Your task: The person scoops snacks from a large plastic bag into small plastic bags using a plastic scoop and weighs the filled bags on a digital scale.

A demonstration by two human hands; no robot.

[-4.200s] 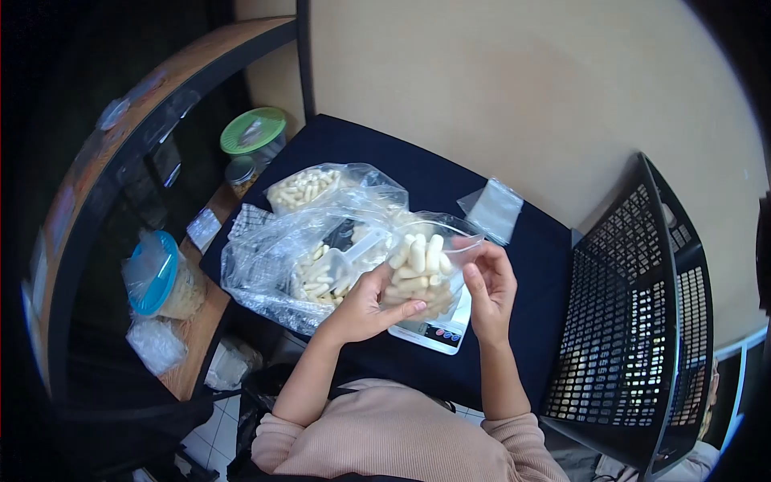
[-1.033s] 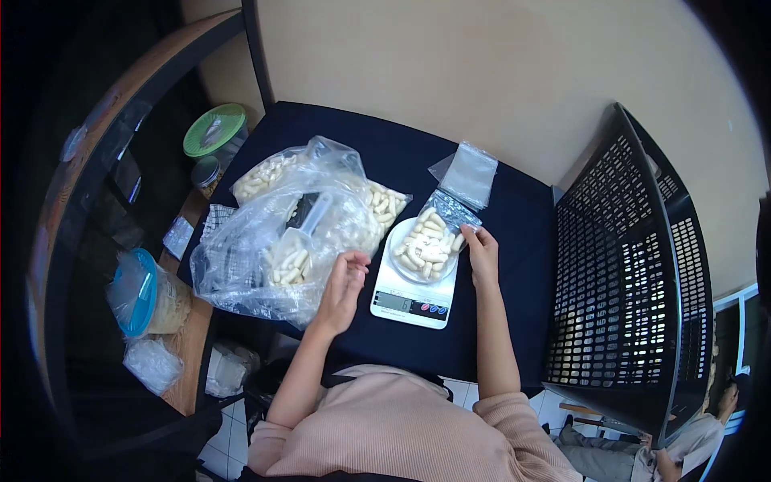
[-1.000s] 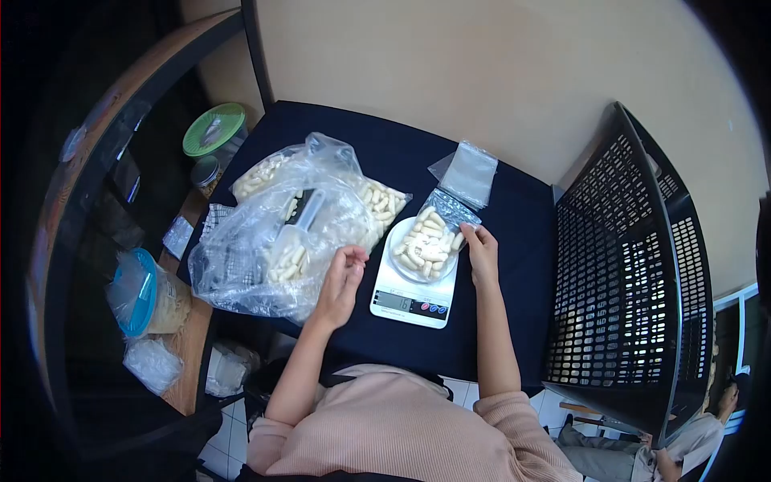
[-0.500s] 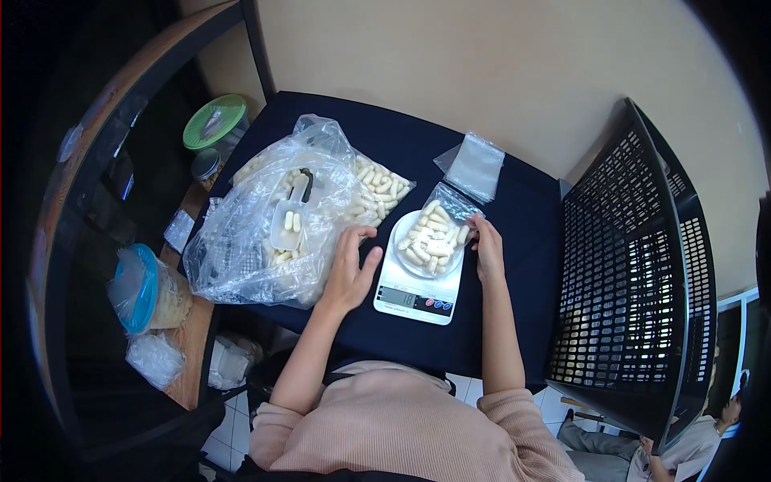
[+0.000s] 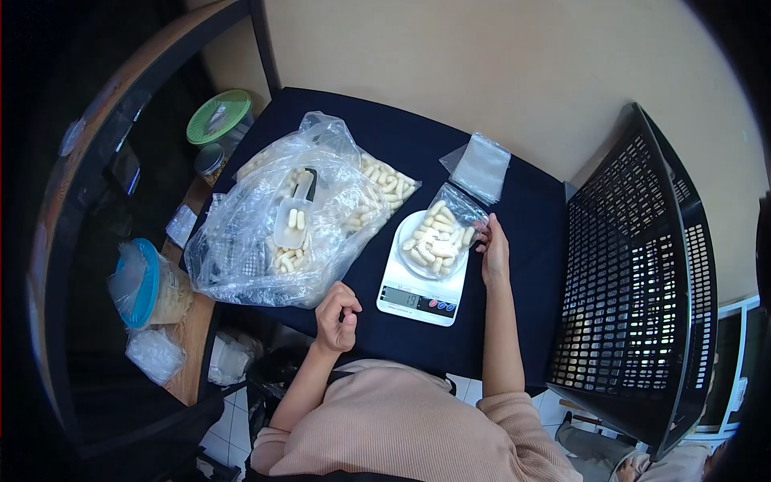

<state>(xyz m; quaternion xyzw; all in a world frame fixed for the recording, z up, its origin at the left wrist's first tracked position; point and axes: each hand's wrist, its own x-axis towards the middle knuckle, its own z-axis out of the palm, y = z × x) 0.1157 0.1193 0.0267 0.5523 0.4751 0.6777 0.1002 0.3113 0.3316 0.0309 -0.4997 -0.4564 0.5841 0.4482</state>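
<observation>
A clear plastic bag (image 5: 440, 233) of pale, finger-shaped pieces lies on the round plate of a white digital kitchen scale (image 5: 409, 315), whose display appears to read 19. My right hand (image 5: 496, 251) is at the bag's right edge, fingers closed on the plastic near its mouth. Left of the scale, my left hand (image 5: 337, 318) is curled into a loose fist with nothing visible in it. Just beyond that fist is a large clear bag (image 5: 233, 269) holding more of the pale pieces. A white scoop (image 5: 291, 233) with a dark handle rests in it, two pieces inside.
Flat clear bags (image 5: 479, 170) are stacked at the back of the dark tabletop (image 5: 514, 321). A black perforated crate (image 5: 622, 273) stands on the right. Lidded tubs, one green-lidded (image 5: 219, 118) and one blue-lidded (image 5: 138, 281), line the left shelf. Another person's legs (image 5: 590, 450) show at lower right.
My left hand has drawn back toward my body from beside the large bag, its fingers curling in. The scale's reading went from 18 to 19. My right hand stays by the small bag.
</observation>
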